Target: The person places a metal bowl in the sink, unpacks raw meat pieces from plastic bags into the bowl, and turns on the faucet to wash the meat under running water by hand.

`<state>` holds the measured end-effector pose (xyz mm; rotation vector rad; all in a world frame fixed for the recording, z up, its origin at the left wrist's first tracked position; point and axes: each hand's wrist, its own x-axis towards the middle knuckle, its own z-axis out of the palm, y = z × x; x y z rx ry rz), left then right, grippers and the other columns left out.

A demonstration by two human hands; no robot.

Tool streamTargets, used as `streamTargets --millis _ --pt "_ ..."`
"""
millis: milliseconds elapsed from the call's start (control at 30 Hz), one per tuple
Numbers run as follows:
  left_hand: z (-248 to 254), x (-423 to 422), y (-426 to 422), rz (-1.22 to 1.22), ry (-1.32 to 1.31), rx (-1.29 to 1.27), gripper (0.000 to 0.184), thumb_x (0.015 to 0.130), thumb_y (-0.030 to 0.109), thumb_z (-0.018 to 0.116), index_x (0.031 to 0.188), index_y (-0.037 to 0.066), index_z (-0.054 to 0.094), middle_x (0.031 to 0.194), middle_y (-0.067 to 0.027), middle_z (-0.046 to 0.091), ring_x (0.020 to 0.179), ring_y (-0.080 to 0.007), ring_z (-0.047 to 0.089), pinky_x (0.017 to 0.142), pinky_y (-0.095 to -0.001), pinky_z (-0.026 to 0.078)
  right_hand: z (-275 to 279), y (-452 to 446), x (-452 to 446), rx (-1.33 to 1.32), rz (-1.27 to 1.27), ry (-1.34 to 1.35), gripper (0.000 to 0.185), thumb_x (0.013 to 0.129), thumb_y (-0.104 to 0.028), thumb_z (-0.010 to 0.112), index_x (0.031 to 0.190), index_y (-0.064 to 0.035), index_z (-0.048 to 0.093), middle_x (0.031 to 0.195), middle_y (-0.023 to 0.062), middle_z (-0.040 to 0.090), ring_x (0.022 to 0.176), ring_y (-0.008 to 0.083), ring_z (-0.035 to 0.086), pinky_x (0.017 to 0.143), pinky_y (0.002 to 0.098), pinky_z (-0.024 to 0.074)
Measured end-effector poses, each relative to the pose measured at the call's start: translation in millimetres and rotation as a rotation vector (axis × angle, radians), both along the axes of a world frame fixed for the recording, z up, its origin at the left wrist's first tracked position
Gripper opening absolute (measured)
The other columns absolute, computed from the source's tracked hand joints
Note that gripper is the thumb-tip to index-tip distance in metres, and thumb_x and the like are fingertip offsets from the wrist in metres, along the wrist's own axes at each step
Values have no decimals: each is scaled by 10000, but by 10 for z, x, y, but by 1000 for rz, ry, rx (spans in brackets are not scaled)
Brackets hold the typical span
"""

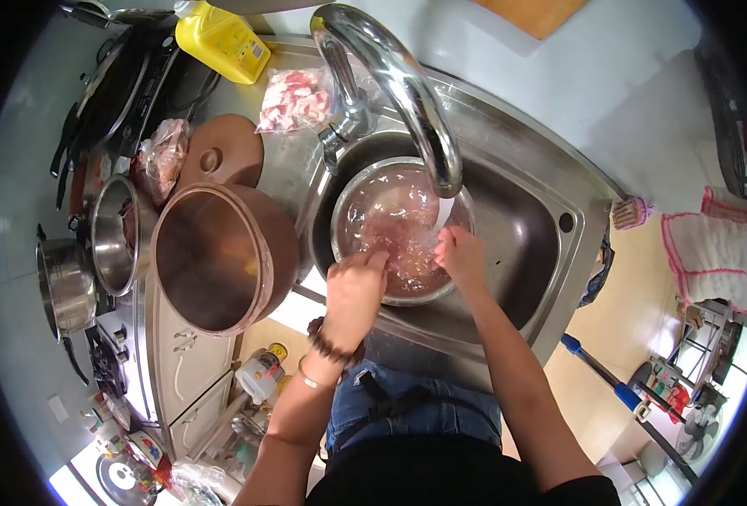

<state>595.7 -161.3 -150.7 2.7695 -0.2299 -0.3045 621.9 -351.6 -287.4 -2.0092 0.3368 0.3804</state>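
A metal bowl (pixel 337 221) of cloudy pinkish water stands in the left part of the steel sink, under the curved chrome faucet (pixel 407 80). My left hand (pixel 357 289) reaches over the bowl's near left edge, fingers bent together at the water; their tips and anything between them are hidden. On the bowl's right side, my right hand (pixel 461 255) is closed beside the white stream (pixel 444 211) below the spout. Whatever it may hold cannot be made out. Reddish matter shows blurred in the water between the hands.
A brown pot (pixel 279 240) stands left of the sink, its lid (pixel 243 152) behind it. Bagged meat (pixel 293 101) lies by the faucet, near a yellow bottle (pixel 222 42). Farther left are another meat bag (pixel 162 156), a steel bowl (pixel 108 236) and a saucepan (pixel 66 282).
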Motion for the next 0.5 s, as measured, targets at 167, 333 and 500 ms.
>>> streamTargets --millis 167,333,500 --pt "911 -129 212 300 -301 -317 243 722 -8 610 958 48 603 885 -95 627 798 -248 592 709 -345 462 -143 415 270 -398 318 -171 166 800 -79 527 942 -23 592 838 131 617 722 250 615 634 347 505" --pt "1128 -100 818 581 -465 8 232 731 -11 618 963 10 606 898 -124 613 793 -253 602 661 -320 484 -1180 783 522 -460 315 -357 335 780 -145 502 1109 -124 563 1272 106 427 1220 317 338 995 512 261" --pt "808 -57 1191 588 -327 86 283 731 4 623 1013 -3 595 1038 -170 584 909 -299 585 783 -352 463 -512 743 633 -145 276 251 233 764 -144 515 945 -60 635 1123 120 534 1107 280 447 869 498 373"
